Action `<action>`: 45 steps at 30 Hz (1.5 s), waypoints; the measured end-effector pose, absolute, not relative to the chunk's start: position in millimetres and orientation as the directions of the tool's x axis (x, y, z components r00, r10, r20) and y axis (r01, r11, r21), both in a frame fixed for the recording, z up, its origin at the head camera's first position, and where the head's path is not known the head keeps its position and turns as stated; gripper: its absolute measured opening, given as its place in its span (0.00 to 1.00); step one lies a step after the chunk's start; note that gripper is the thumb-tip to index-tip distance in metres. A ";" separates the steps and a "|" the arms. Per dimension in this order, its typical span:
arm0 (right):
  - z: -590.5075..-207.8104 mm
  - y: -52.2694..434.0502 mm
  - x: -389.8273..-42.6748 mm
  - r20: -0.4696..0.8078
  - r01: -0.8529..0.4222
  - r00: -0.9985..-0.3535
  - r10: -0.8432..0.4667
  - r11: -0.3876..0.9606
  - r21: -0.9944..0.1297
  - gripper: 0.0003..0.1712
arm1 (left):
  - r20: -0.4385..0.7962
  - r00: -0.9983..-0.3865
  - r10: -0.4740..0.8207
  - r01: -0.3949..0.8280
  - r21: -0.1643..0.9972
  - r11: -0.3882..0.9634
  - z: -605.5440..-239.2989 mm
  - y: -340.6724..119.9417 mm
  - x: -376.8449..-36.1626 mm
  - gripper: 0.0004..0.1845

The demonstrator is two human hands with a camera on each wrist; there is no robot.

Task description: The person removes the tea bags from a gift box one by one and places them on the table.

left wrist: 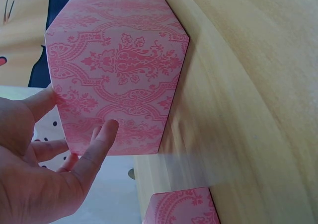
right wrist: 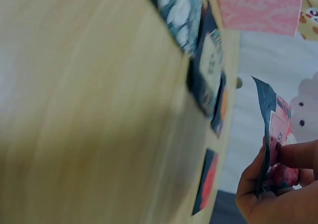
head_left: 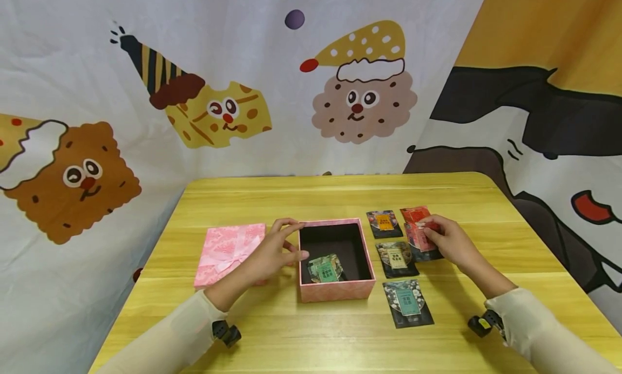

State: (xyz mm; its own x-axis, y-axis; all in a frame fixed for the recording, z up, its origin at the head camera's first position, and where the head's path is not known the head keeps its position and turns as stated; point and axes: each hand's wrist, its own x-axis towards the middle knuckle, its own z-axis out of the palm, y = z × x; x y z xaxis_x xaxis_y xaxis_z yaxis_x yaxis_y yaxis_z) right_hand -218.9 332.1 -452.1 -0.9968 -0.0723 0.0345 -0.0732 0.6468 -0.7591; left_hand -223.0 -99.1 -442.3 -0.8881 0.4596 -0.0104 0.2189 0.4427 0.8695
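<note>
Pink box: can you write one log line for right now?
left hand: touches pink box | right hand: pinches red packet | box: one green packet

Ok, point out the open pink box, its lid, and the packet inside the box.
Open pink box (head_left: 335, 290): head view, front wall.
Lid (head_left: 228, 250): head view, top face, near the bow.
Green packet (head_left: 324, 269): head view, its label.

Packet (right wrist: 272, 134) print blurred, perhaps pink; unreadable.
</note>
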 end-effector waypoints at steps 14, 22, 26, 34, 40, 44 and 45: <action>-470.4 354.1 -213.8 -0.032 0.036 -0.999 0.019 0.694 -0.719 0.15 | -0.009 -0.888 0.459 0.221 0.868 0.444 -443.4 -99.2 -223.3 0.37; -477.1 362.4 -214.6 -0.037 0.046 -0.999 0.028 0.774 -0.631 0.14 | -0.012 -0.890 0.455 0.219 0.864 0.452 -443.5 -98.9 -223.1 0.37; -482.1 363.7 -214.6 -0.033 0.041 -0.999 0.026 0.795 -0.605 0.13 | -0.007 -0.888 0.460 0.225 0.866 0.446 -443.8 -99.5 -223.1 0.37; -488.2 360.4 -211.2 0.016 0.017 -0.999 0.030 0.854 -0.520 0.15 | -0.004 -0.886 0.464 0.230 0.864 0.448 -443.7 -99.2 -223.2 0.38; -488.6 358.8 -208.5 0.007 0.019 -1.000 0.025 0.892 -0.451 0.19 | 0.000 -0.885 0.466 0.235 0.863 0.448 -442.3 -99.4 -222.6 0.38; -487.9 359.5 -208.0 0.013 0.024 -0.999 0.033 0.907 -0.421 0.21 | -0.012 -0.883 0.469 0.228 0.863 0.451 -441.6 -100.0 -221.9 0.38; -487.2 359.6 -208.0 0.012 0.026 -0.999 0.034 0.906 -0.422 0.22 | -0.014 -0.884 0.467 0.225 0.862 0.453 -441.9 -100.0 -221.8 0.38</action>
State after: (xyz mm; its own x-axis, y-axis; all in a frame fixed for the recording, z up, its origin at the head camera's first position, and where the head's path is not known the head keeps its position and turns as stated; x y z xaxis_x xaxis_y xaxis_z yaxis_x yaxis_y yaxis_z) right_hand -208.0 359.6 -487.2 -0.9994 0.0340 0.0117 0.0259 0.9064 -0.4217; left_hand -221.8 -100.0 -441.9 -0.8842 0.4669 -0.0143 0.2254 0.4533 0.8624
